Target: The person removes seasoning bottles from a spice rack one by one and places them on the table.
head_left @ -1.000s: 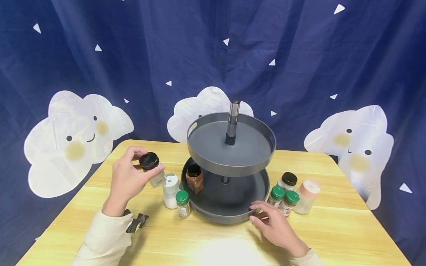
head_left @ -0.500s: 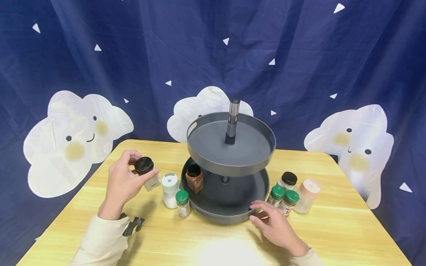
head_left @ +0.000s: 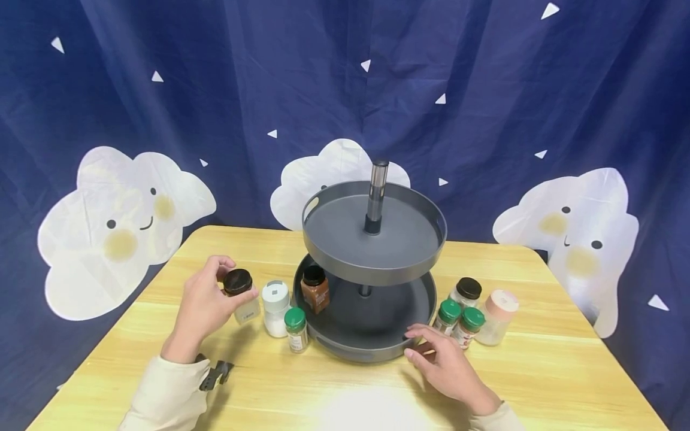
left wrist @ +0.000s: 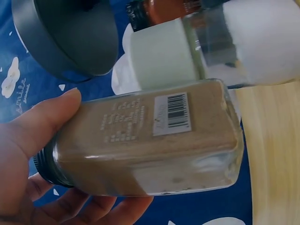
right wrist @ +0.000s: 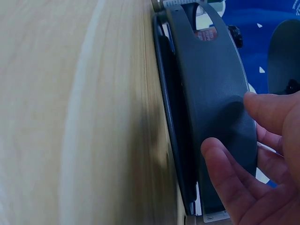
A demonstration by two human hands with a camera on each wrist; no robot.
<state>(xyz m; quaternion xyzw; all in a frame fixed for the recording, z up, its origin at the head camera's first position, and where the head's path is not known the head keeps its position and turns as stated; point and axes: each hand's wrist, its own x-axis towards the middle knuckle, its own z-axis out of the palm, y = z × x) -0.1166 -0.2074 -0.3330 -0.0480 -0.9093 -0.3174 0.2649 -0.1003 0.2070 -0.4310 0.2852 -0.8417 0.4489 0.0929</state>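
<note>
My left hand (head_left: pixel 207 299) grips a square glass spice jar (left wrist: pixel 140 140) of light-brown powder near its black lid (head_left: pixel 238 281). A barcode label shows on its side in the left wrist view. Whether its base touches the table cannot be told. Just right of it stand a white-capped shaker (head_left: pixel 277 308) and a green-lidded spice jar (head_left: pixel 296 330). My right hand (head_left: pixel 444 365) has loosely bent fingers at the front right rim of the lower tray (head_left: pixel 345 353) of a dark two-tier rack; in the right wrist view its fingertips rest at that tray wall (right wrist: pixel 215 84).
A black-lidded jar of reddish-brown spice (head_left: pixel 316 293) stands in the lower tray, at its left. Above it is the upper tray (head_left: pixel 372 272) with a central post (head_left: pixel 378 191). Right of the rack stand green-lidded jars (head_left: pixel 469 326), a black-lidded jar (head_left: pixel 466 291) and a pink-capped container (head_left: pixel 497 317).
My left hand has shifted slightly left and then lowered toward the table with the jar, which now stands closer to upright beside the white-capped shaker. The right hand has stayed put.
</note>
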